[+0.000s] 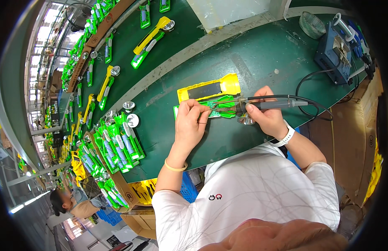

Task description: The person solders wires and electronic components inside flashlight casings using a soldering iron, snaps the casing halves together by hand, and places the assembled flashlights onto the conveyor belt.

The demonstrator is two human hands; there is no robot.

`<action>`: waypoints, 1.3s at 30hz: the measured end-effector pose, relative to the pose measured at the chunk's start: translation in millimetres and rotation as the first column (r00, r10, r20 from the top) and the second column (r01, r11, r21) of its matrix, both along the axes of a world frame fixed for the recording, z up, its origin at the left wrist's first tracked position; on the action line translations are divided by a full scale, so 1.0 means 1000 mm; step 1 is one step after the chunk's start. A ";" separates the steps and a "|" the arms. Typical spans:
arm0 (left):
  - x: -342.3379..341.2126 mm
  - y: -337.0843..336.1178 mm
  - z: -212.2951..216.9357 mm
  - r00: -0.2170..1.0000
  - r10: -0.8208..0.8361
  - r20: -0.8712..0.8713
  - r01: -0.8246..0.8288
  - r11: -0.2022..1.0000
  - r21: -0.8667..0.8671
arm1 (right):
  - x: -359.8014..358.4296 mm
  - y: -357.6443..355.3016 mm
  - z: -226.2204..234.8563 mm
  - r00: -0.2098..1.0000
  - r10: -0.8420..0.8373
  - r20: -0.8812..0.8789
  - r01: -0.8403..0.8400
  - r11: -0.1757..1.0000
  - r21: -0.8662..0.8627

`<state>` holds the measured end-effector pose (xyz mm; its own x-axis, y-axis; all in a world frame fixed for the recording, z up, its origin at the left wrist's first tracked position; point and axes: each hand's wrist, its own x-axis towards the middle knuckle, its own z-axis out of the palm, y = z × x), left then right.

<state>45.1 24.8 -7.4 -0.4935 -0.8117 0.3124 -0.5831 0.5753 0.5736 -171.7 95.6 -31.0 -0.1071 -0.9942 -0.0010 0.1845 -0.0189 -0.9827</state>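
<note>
In front of me on the green table lies a green flashlight half-shell (223, 99) with a small circuit board and wires inside. My right hand (267, 117) is closed around a soldering iron (282, 104), its tip pointing left over the board. At the shell's left part, my left hand (189, 123) has its thumb and fingers pinched together; what they hold is too small to make out. A shiny reflector cup (246, 120) sits by the right fingertips. Just beyond the green shell is a yellow flashlight casing (232, 84) with a dark strip inside.
A blue machine (330, 54) with a spool stands at the far right, next to a woven basket (312, 26). The iron's black cable (317, 104) loops over the right edge. Green shells (118, 144) pile at left; more flashlight parts (150, 42) lie beyond a grey ledge. Another person (78, 205) sits far left.
</note>
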 end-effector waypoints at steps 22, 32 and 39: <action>0.003 0.002 0.003 1.000 0.014 0.005 -0.014 0.999 0.038 | -0.001 0.003 -0.004 0.979 -0.023 0.202 0.042 0.995 -0.089; 0.030 0.021 0.034 0.964 0.207 0.169 -0.194 0.977 -0.088 | -0.003 0.002 -0.002 0.976 -0.063 0.209 0.082 0.993 -0.081; 0.016 0.009 0.026 0.994 -0.110 -0.015 0.111 0.994 0.021 | -0.003 0.003 -0.001 0.975 -0.060 0.213 0.078 0.994 -0.080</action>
<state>60.9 33.9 18.4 -0.5764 -0.7592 0.3023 -0.5088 0.6229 0.5943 -174.9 98.6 -32.1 -0.1819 -0.9817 0.0555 0.3817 -0.1226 -0.9161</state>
